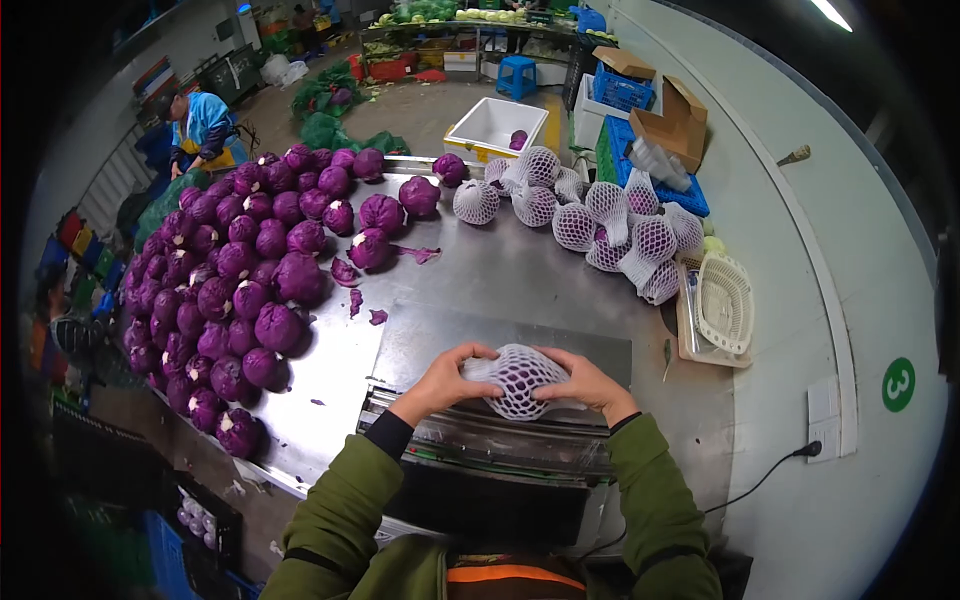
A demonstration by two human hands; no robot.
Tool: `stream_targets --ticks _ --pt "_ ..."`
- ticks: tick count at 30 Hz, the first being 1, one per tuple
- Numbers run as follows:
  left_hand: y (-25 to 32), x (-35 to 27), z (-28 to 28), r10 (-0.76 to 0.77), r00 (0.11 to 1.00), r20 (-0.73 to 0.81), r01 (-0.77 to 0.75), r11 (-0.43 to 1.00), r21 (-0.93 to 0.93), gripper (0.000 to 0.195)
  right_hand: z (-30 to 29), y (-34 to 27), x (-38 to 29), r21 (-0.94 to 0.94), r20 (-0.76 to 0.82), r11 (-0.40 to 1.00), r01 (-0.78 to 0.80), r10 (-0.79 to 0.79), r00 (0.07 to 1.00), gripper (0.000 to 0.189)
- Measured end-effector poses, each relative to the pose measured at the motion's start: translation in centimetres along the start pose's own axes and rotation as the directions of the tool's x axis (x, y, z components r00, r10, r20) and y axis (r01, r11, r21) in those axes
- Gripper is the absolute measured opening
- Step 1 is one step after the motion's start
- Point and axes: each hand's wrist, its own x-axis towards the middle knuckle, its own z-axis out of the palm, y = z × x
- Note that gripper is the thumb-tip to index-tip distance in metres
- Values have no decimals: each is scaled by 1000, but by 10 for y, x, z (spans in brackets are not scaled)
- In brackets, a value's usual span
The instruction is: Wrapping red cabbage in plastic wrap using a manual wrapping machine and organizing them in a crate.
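Note:
Between both hands, above a flat metal plate point(510, 334) set in the steel table, is a red cabbage in a white foam net sleeve point(523, 382). My left hand point(452, 381) grips its left side, thumb in front and fingers behind. My right hand point(586, 381) holds the right side, with the thumb pressed on the netting. Unwrapped red cabbages point(236, 259) lie heaped on the left part of the table. At the back right, several cabbages in foam nets point(651, 238) lie together, some on top of others.
Loose leaf scraps point(355, 301) lie beside the heap. White plastic baskets point(724, 301) stand at the table's right edge, by the wall. Beyond the far edge is a white foam box point(496, 127) with a cabbage inside. A co-worker in blue point(206, 124) bends at the back left.

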Motion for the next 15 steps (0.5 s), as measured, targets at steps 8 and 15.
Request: stream_targets --ticks 8,15 --pt "-15 -14 -7 292 952 -96 -268 940 210 63 8 17 -41 -19 -283 1000 -7 1 959 81" --pt "-69 -102 -102 316 917 -242 -92 760 644 28 -5 50 -165 -462 -594 828 -317 -23 804 29"
